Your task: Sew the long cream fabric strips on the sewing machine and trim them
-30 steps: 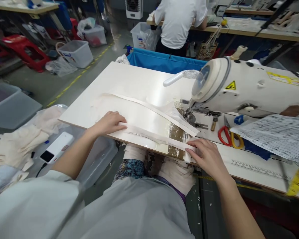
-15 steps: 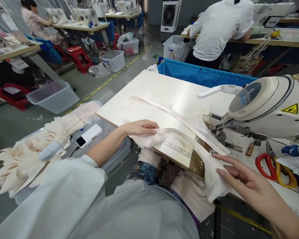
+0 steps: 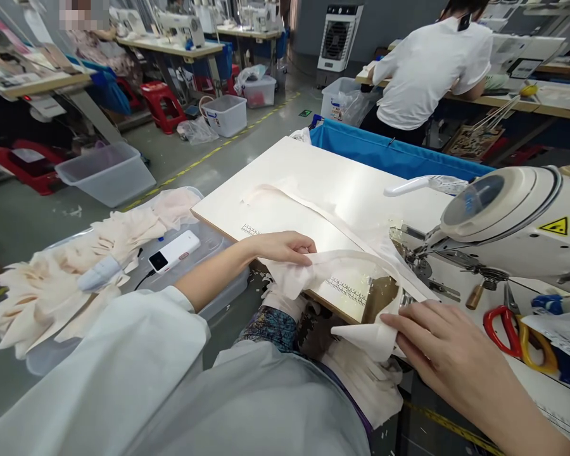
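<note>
A pale strip of fabric (image 3: 339, 261) spans between my two hands over the front edge of the white sewing table (image 3: 266, 164). My left hand (image 3: 289, 247) pinches its left end, where some cloth hangs down past the edge. At the other end my right hand (image 3: 437, 342) grips it between thumb and fingers, and a pointed flap folds out to the left. Another pale strip (image 3: 313, 212) lies on the tabletop behind, running toward the needle area of the sewing machine (image 3: 503, 215). More pale cloth (image 3: 365, 380) hangs below, by my lap.
Red-and-yellow-handled scissors (image 3: 517, 335) lie right of my right hand. On the left, a plastic bin (image 3: 228, 291) bears stacked cloth pieces (image 3: 52, 285) and a white device (image 3: 173, 250) with a cable. A blue fabric trough (image 3: 399, 149) borders the table's back. A co-worker (image 3: 427, 69) sits beyond.
My right hand has moved left and turned palm down, folding the strip's end over into a pointed flap. The left hand keeps its pinch. The camera view has shifted slightly.
</note>
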Demonstrator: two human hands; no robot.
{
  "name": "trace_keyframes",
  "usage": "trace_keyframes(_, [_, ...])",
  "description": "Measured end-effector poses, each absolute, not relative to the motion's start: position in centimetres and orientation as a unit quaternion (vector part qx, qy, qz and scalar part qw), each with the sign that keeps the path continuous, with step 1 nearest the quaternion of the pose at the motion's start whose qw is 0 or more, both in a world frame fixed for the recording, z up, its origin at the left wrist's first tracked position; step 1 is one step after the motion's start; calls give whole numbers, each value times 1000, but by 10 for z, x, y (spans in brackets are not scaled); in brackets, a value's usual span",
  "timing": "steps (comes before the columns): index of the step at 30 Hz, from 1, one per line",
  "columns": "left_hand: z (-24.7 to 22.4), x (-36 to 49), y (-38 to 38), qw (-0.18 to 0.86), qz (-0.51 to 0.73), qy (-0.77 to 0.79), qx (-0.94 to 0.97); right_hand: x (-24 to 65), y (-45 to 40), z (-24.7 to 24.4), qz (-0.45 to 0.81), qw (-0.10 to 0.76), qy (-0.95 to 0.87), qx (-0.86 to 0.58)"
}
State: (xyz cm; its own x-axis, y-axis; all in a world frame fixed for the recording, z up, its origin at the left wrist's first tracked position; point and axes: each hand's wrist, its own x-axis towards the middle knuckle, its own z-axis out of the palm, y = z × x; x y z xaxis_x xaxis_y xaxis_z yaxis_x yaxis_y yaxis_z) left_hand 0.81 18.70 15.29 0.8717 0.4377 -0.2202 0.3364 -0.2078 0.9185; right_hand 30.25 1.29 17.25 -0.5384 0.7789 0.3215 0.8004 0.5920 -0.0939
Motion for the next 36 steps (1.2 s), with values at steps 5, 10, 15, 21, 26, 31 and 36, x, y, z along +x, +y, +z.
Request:
trace_keyframes(5, [157, 16, 183, 577, 38, 271, 770, 272, 11, 193, 86, 153, -865, -470])
trace_keyframes(10, [157, 31, 173, 582, 34, 267, 768, 248, 25, 193, 291, 118, -798, -515])
trace_keyframes(15, [161, 46, 160, 626, 29, 224, 746, 241, 46, 192, 295, 140, -763, -558])
trace_keyframes(21, [160, 56, 152, 629, 42, 182, 755, 245, 51, 191, 302, 132, -728, -601])
trace_keyframes(26, [158, 60, 150, 596, 55, 166, 783, 247, 51, 190, 310, 129, -712, -616])
trace_keyframes(31, [161, 63, 145, 539, 66, 158, 825, 247, 49, 192, 312, 124, -708, -621])
trace_keyframes(36, [159, 66, 146, 531, 60, 150, 832, 252, 48, 187, 307, 123, -710, -622])
